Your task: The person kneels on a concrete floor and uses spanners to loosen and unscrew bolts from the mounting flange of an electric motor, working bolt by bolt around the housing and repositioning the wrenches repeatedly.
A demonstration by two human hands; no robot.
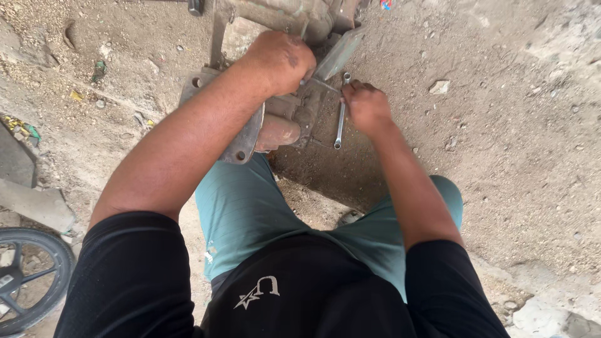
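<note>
Head view, looking down: we list our left hand (pixel 280 61), closed in a fist on top of a rusty metal machine part (pixel 275 119) that sits on the dirt ground (pixel 513 156); its fingers are curled tight round a thin metal rod (pixel 320 83) that sticks out just past the knuckles toward the other hand. Our right hand (pixel 366 107) rests on the ground just beside the part, fingers bent narrow and pressed down on the upper end of a slim silver wrench (pixel 340 119); whether they grip it or only pin it we cannot tell. The wrench lies flat in the dirt, its free end running back from the fingertips toward our knees. A flat grey metal plate (pixel 341 53) slants up from the part just above both sets of fingers. Further items: teal trousers, black shirt, a dark wheel (pixel 28 275) well away to the left, and small stones. As for progress, we judge the work mid-way: the part is steadied and tools are in hand, but nothing shows as loosened or removed.
</note>
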